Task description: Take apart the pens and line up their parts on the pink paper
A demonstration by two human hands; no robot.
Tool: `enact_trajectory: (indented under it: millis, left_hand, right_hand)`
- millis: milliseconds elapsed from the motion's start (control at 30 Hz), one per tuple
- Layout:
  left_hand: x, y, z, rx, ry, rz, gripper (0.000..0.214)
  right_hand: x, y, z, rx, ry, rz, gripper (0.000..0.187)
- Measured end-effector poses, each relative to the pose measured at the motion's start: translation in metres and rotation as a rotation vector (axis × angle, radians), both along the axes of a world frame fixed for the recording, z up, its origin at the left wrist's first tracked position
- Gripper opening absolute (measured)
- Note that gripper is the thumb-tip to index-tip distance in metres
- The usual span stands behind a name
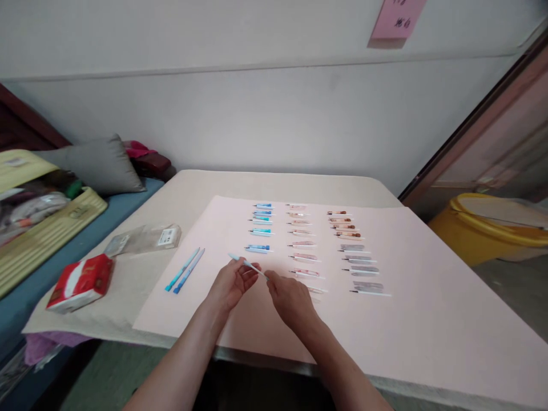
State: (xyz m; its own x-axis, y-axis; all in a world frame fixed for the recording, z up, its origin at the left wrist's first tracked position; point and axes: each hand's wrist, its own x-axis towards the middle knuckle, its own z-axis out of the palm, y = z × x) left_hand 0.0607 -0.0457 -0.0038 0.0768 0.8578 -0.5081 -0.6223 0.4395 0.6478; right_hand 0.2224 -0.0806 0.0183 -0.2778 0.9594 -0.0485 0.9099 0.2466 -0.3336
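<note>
Over the pink sheet, a slim pale blue and white pen (235, 257) is held between both hands. My left hand (231, 284) is closed on its pale blue barrel, palm turned up. My right hand (290, 295) pinches the thin white end, perhaps a refill; its join with the barrel is too small to make out. Two whole pens, one teal (182, 270) and one blue (189, 270), lie side by side left of my hands. Beyond them are rows of blue pen parts (258, 248), pink ones (305, 257), brown ones (342, 227) and grey ones (362, 269), with thin dark-tipped refills.
The pink sheet (428, 319) covers much of the cream table (274, 181). On the left are a red tissue pack (81, 283) and a clear plastic bag (148, 238). A yellow bin (483, 234) stands at the right, and a white wall (274, 120) rises behind.
</note>
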Motion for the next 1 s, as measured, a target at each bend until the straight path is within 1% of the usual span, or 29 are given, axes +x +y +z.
enact_trajectory:
  millis: [167, 233, 300, 367, 467, 533, 600, 700, 767, 833, 900, 1000]
  left_hand:
    - [0.003, 0.0, 0.0, -0.003, -0.036, 0.069, 0.005]
    - [0.001, 0.002, 0.0, -0.014, -0.037, 0.111, 0.006]
    - [-0.004, 0.006, 0.0, -0.016, -0.045, 0.154, 0.007]
    - [-0.012, 0.01, -0.001, -0.02, -0.055, 0.198, 0.007]
    - [-0.022, 0.014, 0.001, -0.036, -0.08, 0.24, 0.006]
    - [-0.023, 0.014, 0.003, -0.051, -0.109, 0.22, 0.005]
    - [-0.02, 0.011, 0.005, -0.055, -0.143, 0.157, 0.004]
    - [-0.011, 0.005, 0.008, -0.019, -0.161, 0.071, 0.002]
    - [-0.005, 0.001, 0.008, -0.003, -0.154, 0.042, 0.001]
    - [0.0, -0.001, 0.007, -0.018, -0.146, 0.025, 0.0]
    - [0.003, -0.002, 0.005, -0.052, -0.151, 0.032, 0.001]
    - [0.006, -0.001, 0.001, -0.108, -0.184, 0.071, 0.002]
  right_hand:
    - [0.0, 0.001, -0.002, -0.026, 0.028, 0.001, 0.029]
    - [0.001, 0.003, -0.003, -0.038, 0.081, -0.012, 0.028]
    - [0.004, 0.005, -0.004, -0.074, 0.188, -0.054, 0.027]
    - [0.008, 0.009, -0.003, -0.13, 0.386, -0.101, 0.025]
    - [0.012, 0.015, -0.001, -0.291, 0.813, -0.173, 0.02]
    - [0.012, 0.018, 0.002, -0.402, 1.062, -0.232, 0.016]
    - [0.01, 0.019, 0.003, -0.45, 1.198, -0.29, 0.015]
    - [0.006, 0.018, 0.004, -0.487, 1.238, -0.334, 0.02]
    - [0.004, 0.017, 0.003, -0.542, 1.258, -0.306, 0.02]
    - [0.003, 0.016, 0.001, -0.559, 1.278, -0.276, 0.018]
    - [0.003, 0.016, -0.001, -0.502, 1.257, -0.289, 0.019]
    - [0.003, 0.016, -0.001, -0.326, 1.166, -0.324, 0.02]
